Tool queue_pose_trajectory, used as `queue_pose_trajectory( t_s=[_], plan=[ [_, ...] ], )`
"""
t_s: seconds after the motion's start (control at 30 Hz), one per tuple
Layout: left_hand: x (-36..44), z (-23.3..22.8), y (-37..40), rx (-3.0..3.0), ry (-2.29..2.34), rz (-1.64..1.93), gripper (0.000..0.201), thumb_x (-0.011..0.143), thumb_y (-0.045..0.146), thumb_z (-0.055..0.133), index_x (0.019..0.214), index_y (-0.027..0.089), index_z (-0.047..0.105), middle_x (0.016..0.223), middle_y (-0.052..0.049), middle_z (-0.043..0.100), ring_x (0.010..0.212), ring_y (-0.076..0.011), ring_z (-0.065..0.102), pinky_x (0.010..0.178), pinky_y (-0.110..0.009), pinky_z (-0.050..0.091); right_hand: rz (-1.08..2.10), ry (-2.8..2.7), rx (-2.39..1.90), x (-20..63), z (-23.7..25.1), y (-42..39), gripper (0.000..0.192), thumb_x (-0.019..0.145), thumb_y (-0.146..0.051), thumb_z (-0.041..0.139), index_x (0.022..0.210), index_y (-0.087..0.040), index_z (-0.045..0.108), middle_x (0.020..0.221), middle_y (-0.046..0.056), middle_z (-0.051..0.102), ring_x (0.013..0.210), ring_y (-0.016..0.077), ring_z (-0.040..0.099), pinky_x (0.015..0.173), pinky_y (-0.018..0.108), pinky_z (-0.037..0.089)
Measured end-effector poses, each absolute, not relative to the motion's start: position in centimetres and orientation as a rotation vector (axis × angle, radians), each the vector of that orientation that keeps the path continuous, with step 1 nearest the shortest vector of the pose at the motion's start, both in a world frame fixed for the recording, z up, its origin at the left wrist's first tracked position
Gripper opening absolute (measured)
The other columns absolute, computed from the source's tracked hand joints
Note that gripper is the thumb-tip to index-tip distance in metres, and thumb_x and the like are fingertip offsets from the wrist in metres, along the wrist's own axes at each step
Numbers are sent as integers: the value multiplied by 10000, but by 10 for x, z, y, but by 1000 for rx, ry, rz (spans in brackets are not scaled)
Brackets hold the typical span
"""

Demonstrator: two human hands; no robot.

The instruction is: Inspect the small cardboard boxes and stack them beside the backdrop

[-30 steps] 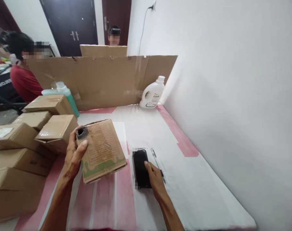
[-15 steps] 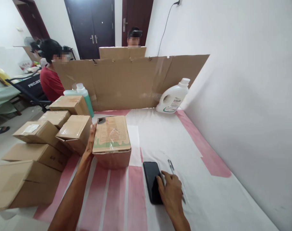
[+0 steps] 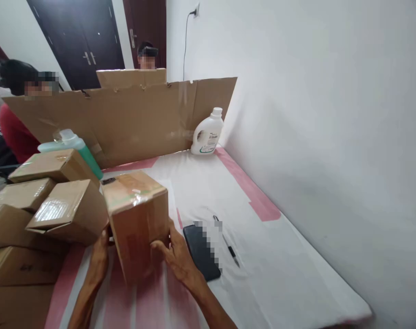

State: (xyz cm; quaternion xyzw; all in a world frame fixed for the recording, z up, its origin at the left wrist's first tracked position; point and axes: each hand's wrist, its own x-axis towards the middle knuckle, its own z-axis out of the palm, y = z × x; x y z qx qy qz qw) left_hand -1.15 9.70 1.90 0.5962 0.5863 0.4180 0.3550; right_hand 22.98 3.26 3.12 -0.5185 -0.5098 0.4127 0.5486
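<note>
A taped cardboard box [image 3: 134, 233] is tilted between my two hands, with its near side facing me. My left hand [image 3: 100, 256] grips its lower left side, the fingers partly hidden behind the box. On the right side, my right hand [image 3: 175, 251] holds the lower edge, thumb on the near face and fingers around the side. Just right of that hand lies a black phone [image 3: 199, 253] on the cloth. A pen [image 3: 228, 242] rests beside the phone.
Several cardboard boxes [image 3: 71, 210] crowd the left side. Behind them stands a green liquid bottle [image 3: 88, 157]. A white jug [image 3: 208, 135] stands by a cardboard partition [image 3: 136, 123]. The white wall [image 3: 314, 137] borders the right side. Two people sit beyond the partition.
My right hand has left the phone and taken hold of the box. The box is now tilted and held by both hands. The view has swung to the right.
</note>
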Motion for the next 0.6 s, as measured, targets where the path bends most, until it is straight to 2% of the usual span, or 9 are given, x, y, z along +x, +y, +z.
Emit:
queue_pose_trajectory(
  t_s=[0.07, 0.1, 0.23, 0.3, 0.37, 0.43, 0.5, 0.6],
  plan=[
    [-23, 28, 79, 1491, 1558, 1050, 745, 978, 759, 366, 1376, 195, 647, 1373, -139, 683, 1311, -367, 601, 1031, -529, 539, 1009, -1119, -1262, 239, 45, 27, 916, 947, -589, 662, 1684, -299, 203, 1506, 98, 614, 1425, 316, 541, 1173, 506, 442],
    [-26, 37, 71, 1498, 1583, 1049, 754, 956, 774, 399, 1399, 213, 638, 1410, -122, 671, 1353, -361, 577, 1078, -517, 511, 1020, -1079, -1287, 242, 50, 26, 898, 969, -605, 620, 1689, -297, 180, 1517, 97, 605, 1444, 311, 522, 1198, 521, 408],
    [-17, 87, 55, 1680, 1656, 1157, 676, 939, 726, 497, 1388, 244, 649, 1432, -87, 658, 1357, -335, 573, 1164, -478, 441, 1124, -1003, -1276, 249, 64, 29, 752, 991, -694, 497, 1630, -318, 376, 1605, 68, 516, 1523, 293, 421, 1256, 537, 330],
    [-4, 107, 62, 1753, 1639, 1237, 660, 954, 705, 488, 1378, 225, 648, 1402, -99, 666, 1315, -330, 597, 1148, -470, 453, 1159, -982, -1226, 252, 68, 32, 745, 990, -718, 469, 1614, -315, 409, 1626, 65, 485, 1551, 290, 369, 1233, 524, 379],
    [9, 117, 79, 1773, 1574, 1282, 664, 962, 686, 489, 1407, 210, 621, 1413, -113, 650, 1315, -327, 596, 1147, -465, 454, 1204, -945, -1175, 256, 70, 37, 784, 988, -747, 431, 1631, -304, 368, 1543, 108, 562, 1478, 316, 474, 1100, 522, 524],
    [22, 120, 103, 1752, 1503, 1287, 714, 945, 700, 512, 1453, 202, 577, 1431, -131, 631, 1325, -331, 591, 1136, -467, 466, 1277, -912, -1118, 262, 72, 44, 869, 964, -808, 372, 1641, -265, 328, 1334, 153, 683, 1239, 334, 672, 835, 471, 642],
    [33, 115, 127, 1703, 1439, 1272, 758, 924, 745, 498, 1459, 214, 572, 1448, -141, 619, 1341, -335, 579, 1101, -463, 498, 1298, -913, -1098, 271, 70, 55, 929, 939, -856, 313, 1614, -219, 353, 1122, 144, 731, 960, 301, 752, 624, 385, 626],
    [47, 98, 151, 1575, 1324, 1168, 794, 920, 805, 409, 1444, 236, 587, 1502, -146, 584, 1334, -338, 582, 1030, -487, 545, 1163, -1038, -1238, 284, 64, 68, 857, 956, -821, 348, 1561, -220, 433, 976, 90, 716, 775, 235, 712, 544, 317, 563]
  ],
)
